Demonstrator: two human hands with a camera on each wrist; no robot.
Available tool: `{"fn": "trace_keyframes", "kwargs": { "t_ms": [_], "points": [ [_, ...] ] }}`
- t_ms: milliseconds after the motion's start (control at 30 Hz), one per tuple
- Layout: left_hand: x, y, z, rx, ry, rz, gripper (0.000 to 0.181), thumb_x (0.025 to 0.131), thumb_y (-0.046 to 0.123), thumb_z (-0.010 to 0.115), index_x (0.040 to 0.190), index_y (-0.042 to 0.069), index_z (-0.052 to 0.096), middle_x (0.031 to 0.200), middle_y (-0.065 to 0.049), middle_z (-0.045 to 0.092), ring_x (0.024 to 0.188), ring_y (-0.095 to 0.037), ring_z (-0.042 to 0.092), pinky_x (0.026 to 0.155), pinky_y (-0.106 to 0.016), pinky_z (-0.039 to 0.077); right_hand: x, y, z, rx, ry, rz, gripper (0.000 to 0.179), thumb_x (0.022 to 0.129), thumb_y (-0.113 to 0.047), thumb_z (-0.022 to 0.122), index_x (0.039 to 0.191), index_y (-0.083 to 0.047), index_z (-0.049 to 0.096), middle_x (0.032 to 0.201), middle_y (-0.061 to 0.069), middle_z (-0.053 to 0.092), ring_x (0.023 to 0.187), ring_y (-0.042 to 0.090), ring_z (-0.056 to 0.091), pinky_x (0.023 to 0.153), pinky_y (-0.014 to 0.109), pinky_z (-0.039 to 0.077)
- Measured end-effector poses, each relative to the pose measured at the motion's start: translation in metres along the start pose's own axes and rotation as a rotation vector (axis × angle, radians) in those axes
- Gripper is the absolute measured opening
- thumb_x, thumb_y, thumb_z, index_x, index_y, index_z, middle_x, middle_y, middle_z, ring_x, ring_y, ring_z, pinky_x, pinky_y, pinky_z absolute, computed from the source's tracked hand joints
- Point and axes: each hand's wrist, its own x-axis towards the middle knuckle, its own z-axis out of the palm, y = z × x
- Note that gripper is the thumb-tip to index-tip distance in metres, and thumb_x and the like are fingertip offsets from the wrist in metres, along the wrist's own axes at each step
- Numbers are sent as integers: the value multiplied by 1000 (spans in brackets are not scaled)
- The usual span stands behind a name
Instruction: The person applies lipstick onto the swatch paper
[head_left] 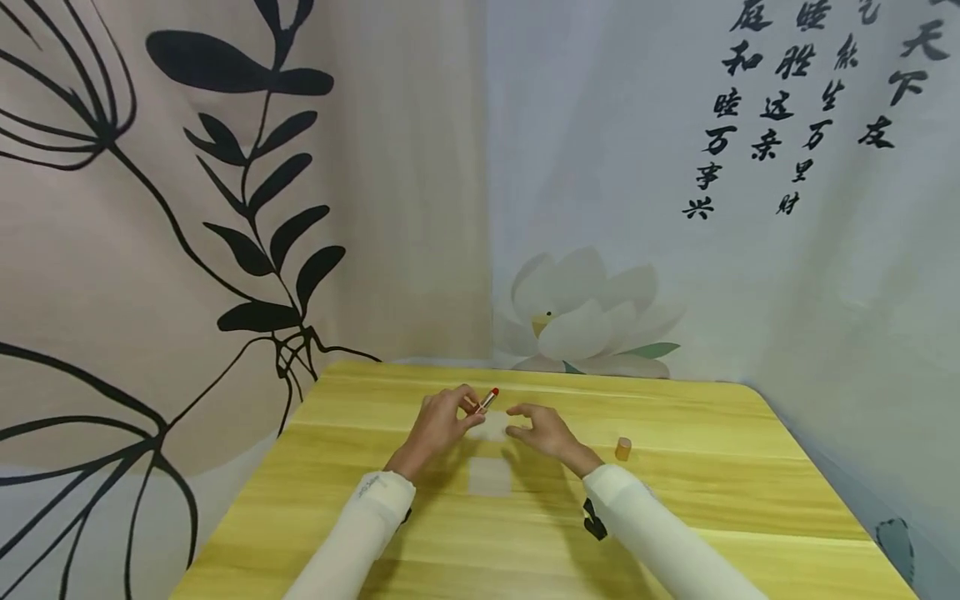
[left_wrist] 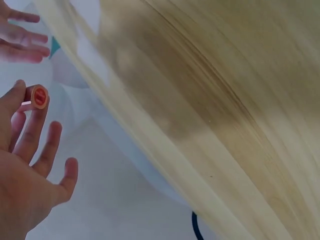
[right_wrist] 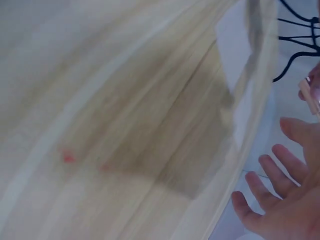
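Note:
Between thumb and fingertips my left hand (head_left: pixel 442 422) pinches a lipstick (head_left: pixel 488 399), its red tip uncovered and slanting up to the right. The left wrist view shows the round copper-coloured base of the lipstick (left_wrist: pixel 37 97) toward the camera, with the other fingers spread. My right hand (head_left: pixel 550 432) is held just to the right of the lipstick, holding nothing. Its fingers reach toward the left hand and are loosely bent; in the right wrist view this hand (right_wrist: pixel 285 190) appears with fingers apart. A short orange cylinder like a lipstick cap (head_left: pixel 623 449) stands on the table beyond the right wrist.
Two pale squares lie on the yellow wood-grain table (head_left: pixel 712 483): a near square (head_left: pixel 490 477) and a far square (head_left: pixel 492 427) between the hands. A small red spot (right_wrist: pixel 68 156) shows over the wood. Behind the table's far edge hangs a printed curtain (head_left: pixel 412 183).

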Motion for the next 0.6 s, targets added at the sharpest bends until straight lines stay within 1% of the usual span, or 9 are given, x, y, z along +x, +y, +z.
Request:
{"fn": "trace_keyframes", "kwargs": {
  "t_ms": [100, 167, 233, 300, 333, 367, 433, 467, 600],
  "points": [
    [10, -1, 6, 44, -7, -19, 20, 92, 33, 80, 105, 21, 71, 94, 5, 78, 99, -26, 69, 99, -57, 43, 6, 6, -2, -63, -26, 18, 40, 103, -19, 69, 137, 1, 64, 135, 20, 66, 115, 39, 67, 97, 55, 53],
    [14, -2, 6, 50, -10, -39, 19, 92, 33, 79, 106, 21, 72, 95, 5, 78, 100, -27, 69, 100, -56, 43, 12, 6, 0, -83, -43, 39, 43, 104, -21, 67, 140, 0, 62, 133, 21, 67, 108, 40, 69, 97, 55, 53],
    [17, -2, 6, 49, -10, -35, 20, 94, 33, 78, 108, 19, 73, 96, 4, 78, 100, -29, 68, 100, -56, 42, 16, 6, 2, -105, -51, 81, 45, 104, -23, 67, 143, -1, 60, 133, 20, 67, 108, 39, 69, 99, 56, 52],
    [19, -2, 7, 52, -12, -29, 21, 95, 33, 76, 110, 18, 74, 97, 2, 78, 100, -28, 68, 99, -56, 43, 19, 7, 4, -119, -60, 120, 47, 104, -24, 66, 145, -2, 58, 129, 19, 69, 109, 39, 68, 101, 58, 50],
    [20, -2, 8, 51, -18, -34, 21, 96, 32, 76, 111, 17, 75, 98, 2, 78, 100, -28, 67, 99, -56, 42, 20, 7, 5, -129, -67, 129, 48, 104, -24, 66, 146, -2, 58, 126, 18, 71, 108, 38, 69, 101, 59, 50],
    [20, -2, 8, 63, -19, -37, 21, 96, 31, 76, 111, 17, 75, 98, 1, 78, 99, -27, 67, 98, -55, 43, 21, 8, 7, -143, -75, 134, 48, 105, -25, 66, 146, -2, 57, 125, 17, 71, 111, 38, 68, 101, 59, 49],
    [19, -2, 10, 78, -22, -54, 18, 96, 28, 76, 110, 17, 76, 97, 1, 78, 97, -25, 66, 96, -54, 43, 21, 11, 11, -180, -80, 125, 48, 105, -26, 65, 146, -2, 57, 128, 16, 71, 118, 36, 66, 102, 60, 48],
    [19, -2, 10, 84, -20, -64, 17, 96, 27, 77, 110, 17, 76, 97, 1, 78, 97, -25, 66, 95, -53, 43, 21, 12, 14, -189, -79, 116, 49, 105, -26, 65, 146, -1, 57, 128, 17, 70, 119, 37, 66, 102, 60, 48],
    [18, -5, 14, 104, -16, -88, 13, 97, 23, 76, 107, 17, 77, 95, 2, 77, 97, -23, 64, 90, -50, 42, 19, 19, 21, -220, -51, 83, 48, 105, -25, 64, 146, -1, 57, 140, 19, 63, 129, 42, 59, 106, 61, 45]
  ]
}}
